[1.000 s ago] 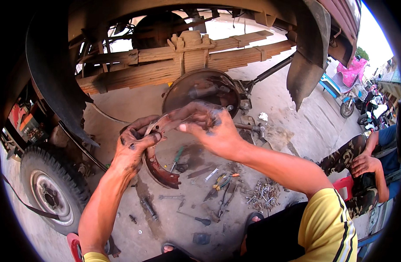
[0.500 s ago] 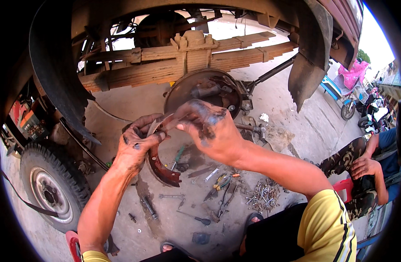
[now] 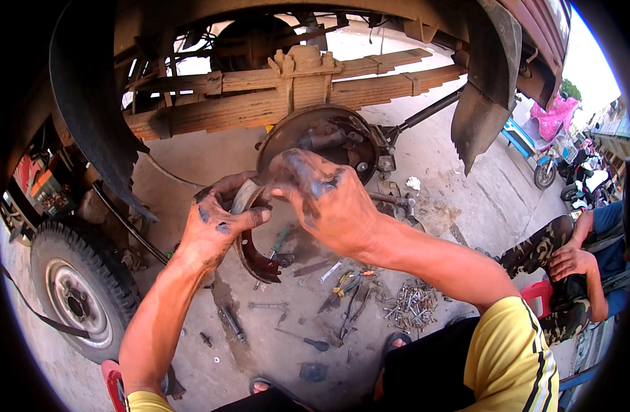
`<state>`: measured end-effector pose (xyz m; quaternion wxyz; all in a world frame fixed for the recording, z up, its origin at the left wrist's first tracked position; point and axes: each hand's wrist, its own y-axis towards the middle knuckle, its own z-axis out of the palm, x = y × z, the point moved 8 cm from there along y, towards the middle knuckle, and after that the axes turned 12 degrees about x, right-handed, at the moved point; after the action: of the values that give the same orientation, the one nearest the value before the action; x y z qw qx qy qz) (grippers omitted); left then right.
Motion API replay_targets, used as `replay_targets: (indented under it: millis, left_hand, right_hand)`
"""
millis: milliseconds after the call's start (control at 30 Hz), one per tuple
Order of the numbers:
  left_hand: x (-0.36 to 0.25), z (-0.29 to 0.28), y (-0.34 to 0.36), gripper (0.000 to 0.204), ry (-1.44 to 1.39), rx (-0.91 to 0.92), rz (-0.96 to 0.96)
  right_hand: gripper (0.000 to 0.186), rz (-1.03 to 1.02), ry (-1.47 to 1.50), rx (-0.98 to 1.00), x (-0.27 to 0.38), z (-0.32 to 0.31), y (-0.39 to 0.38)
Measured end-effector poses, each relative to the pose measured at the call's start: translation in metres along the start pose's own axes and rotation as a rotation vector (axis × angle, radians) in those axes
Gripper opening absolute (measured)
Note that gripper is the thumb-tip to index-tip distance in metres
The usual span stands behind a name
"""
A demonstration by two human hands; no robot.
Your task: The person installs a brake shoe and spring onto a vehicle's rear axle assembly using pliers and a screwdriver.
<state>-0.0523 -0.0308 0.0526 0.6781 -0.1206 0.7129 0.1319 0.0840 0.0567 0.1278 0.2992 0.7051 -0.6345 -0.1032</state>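
A rusty curved brake shoe (image 3: 253, 257) hangs from my grease-stained hands in front of the round brake backing plate (image 3: 351, 147). My left hand (image 3: 219, 216) grips its upper part, thumb across the near side. My right hand (image 3: 318, 196) has its fingers closed around the top end, which is hidden under them. Below the shoe on the ground are a green-handled screwdriver (image 3: 281, 237), a wrench (image 3: 329, 273) and yellow-handled pliers (image 3: 344, 287).
A leaf spring (image 3: 226, 110) crosses above the plate, between hanging flaps (image 3: 486, 117). A wheel (image 3: 78, 295) stands left. A pile of bolts (image 3: 411, 302) lies beside more tools. At right sits a person (image 3: 589, 261) in camouflage trousers, with parked motorbikes (image 3: 582, 178) behind.
My hands have shifted slightly, the right one upward and turned more over the shoe's top end. My left hand still grips the shoe, now tilted a little differently.
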Motion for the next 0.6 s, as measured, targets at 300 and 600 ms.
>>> replay_targets:
  millis: [300,600]
  left_hand:
    - [0.0,0.002,0.0,0.066,-0.191,0.099,0.003]
    - [-0.014,-0.001,-0.006,0.052,-0.455,0.026,0.094]
  right_hand:
    - [0.028,-0.014,0.071,-0.021,-0.002,-0.002,-0.005]
    - [0.029,-0.185,0.105,-0.069,0.012,-0.008,-0.011]
